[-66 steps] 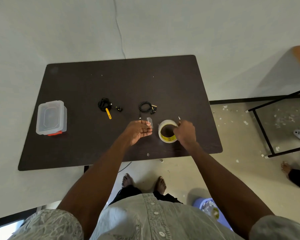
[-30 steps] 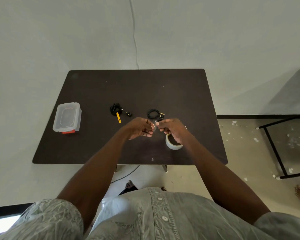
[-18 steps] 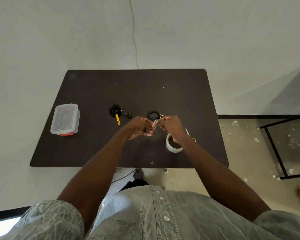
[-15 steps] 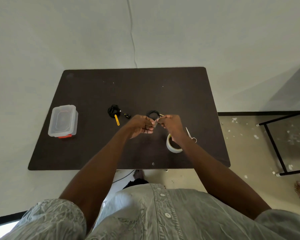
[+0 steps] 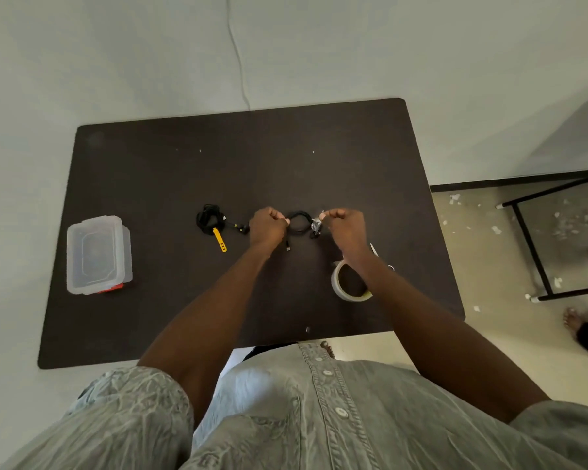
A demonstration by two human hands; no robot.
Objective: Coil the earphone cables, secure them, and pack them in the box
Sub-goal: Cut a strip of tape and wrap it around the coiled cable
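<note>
A small black coiled earphone cable (image 5: 298, 222) lies on the dark table (image 5: 184, 171) between my hands. My left hand (image 5: 267, 228) pinches the coil's left side. My right hand (image 5: 345, 228) pinches a crumpled piece of clear tape (image 5: 316, 224) at the coil's right side. The cable's plug end (image 5: 288, 247) trails toward me. A second black earphone bundle (image 5: 209, 218) with a yellow tie (image 5: 219, 239) lies to the left. A clear plastic box (image 5: 95, 254) with its lid on and a red clip sits at the table's left.
A roll of clear tape (image 5: 348, 283) stands under my right forearm, with small scissors (image 5: 375, 252) just beyond it. A black metal frame (image 5: 537, 252) stands on the littered floor at the right. Another person's foot (image 5: 572, 322) shows at the right edge.
My hands moved forward from the tape roll to the right-hand coil. They now sit apart on either side of it, with the tape piece at the coil's right side.
</note>
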